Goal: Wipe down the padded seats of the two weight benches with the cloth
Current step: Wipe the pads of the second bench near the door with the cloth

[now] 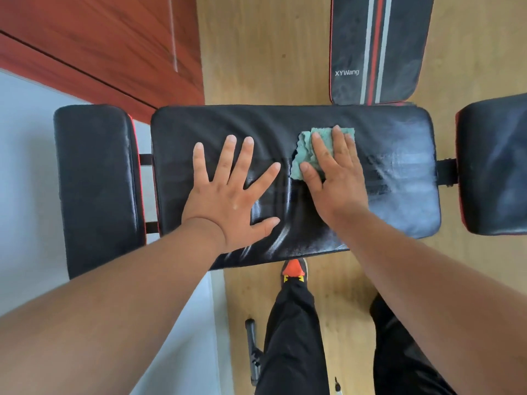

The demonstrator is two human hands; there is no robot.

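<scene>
Black vinyl fills the middle of my view: the nearer bench's padded seat (370,132), lying crosswise under both hands; a smaller black pad (97,181) sits off its left end and another pad (493,166) off its right, each joined by a short strap. My right hand (333,172) lies flat on the teal cloth (306,155), fingers straight and close together, pressing rather than gripping, which I judge is how the cloth gets dragged with even weight; the cloth bunches out past the thumb and index finger, toward the far edge of the seat. My left hand (231,192) is spread wide on the bare vinyl just beside it, fingers straight and splayed, holding nothing (I read it as a brace, steadying the pad and my lean over it). To the right of the cloth the surface shows pale, streaky smears; I take that for the damp track of wiping, though it could be glare. The second bench's seat (376,49), black with red and grey stripes and a white brand name, lies beyond on the wooden floor (256,52), its end tucked behind the far edge of the nearer seat; whether it is already wiped I cannot tell. One orange-toed shoe (295,269) pokes out just under the near edge; I am standing close.
</scene>
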